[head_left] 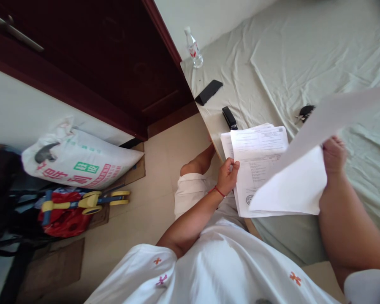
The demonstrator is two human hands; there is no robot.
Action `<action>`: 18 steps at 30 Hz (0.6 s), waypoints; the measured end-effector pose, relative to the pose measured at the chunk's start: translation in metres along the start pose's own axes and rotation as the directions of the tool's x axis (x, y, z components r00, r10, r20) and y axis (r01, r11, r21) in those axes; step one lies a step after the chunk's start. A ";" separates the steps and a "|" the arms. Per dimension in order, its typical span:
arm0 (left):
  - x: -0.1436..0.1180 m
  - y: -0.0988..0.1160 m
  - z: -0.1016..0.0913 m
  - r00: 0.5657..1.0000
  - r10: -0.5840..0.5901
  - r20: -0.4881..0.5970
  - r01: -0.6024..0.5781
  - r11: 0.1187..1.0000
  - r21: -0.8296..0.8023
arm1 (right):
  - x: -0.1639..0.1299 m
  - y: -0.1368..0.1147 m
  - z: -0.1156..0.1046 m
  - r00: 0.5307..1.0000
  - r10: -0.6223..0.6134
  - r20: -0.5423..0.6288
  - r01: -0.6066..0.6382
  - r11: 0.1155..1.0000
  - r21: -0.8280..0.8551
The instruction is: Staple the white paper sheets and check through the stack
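Note:
A stack of printed papers lies partly over the edge of the cloth-covered surface, with a round dark stamp low on the top visible page. My left hand grips its left edge, thumb on top. White sheets are folded up over the right part of the stack, and one raised sheet is smeared by motion. At the right edge of these sheets my right hand is closed, its fingers curled and partly hidden by paper. A black stapler lies just beyond the stack.
Farther back are a black folded case or stand and a clear water bottle. A small black object lies on the pale cloth. On the floor at left are a large white sack and a yellow-and-blue wheeled toy, near a dark red door.

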State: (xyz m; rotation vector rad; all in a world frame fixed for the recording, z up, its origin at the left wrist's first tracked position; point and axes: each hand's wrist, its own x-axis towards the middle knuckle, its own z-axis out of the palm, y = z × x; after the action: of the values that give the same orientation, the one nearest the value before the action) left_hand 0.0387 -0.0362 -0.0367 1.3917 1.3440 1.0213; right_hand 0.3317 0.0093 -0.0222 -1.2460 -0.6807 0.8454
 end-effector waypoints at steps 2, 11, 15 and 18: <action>0.000 0.002 -0.001 1.000 0.002 0.013 -0.002 1.000 0.002 | -0.009 -0.002 0.010 0.999 0.043 0.024 -0.043 0.999 0.007; 0.000 0.007 -0.003 0.999 0.043 0.016 -0.043 0.999 -0.001 | -0.016 0.003 0.011 0.935 0.212 0.285 -0.156 0.966 -0.206; 0.001 0.006 -0.002 0.999 0.043 0.017 -0.043 0.999 -0.014 | -0.012 0.004 0.005 0.944 0.179 0.277 -0.115 0.966 -0.233; 0.000 0.006 -0.002 0.999 0.034 0.013 -0.034 0.999 -0.010 | -0.012 0.006 0.005 0.947 0.159 0.278 -0.098 0.971 -0.219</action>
State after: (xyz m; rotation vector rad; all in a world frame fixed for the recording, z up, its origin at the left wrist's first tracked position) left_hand 0.0383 -0.0356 -0.0306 1.4158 1.3078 1.0378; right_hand 0.3201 0.0021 -0.0272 -1.3725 -0.9513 1.1063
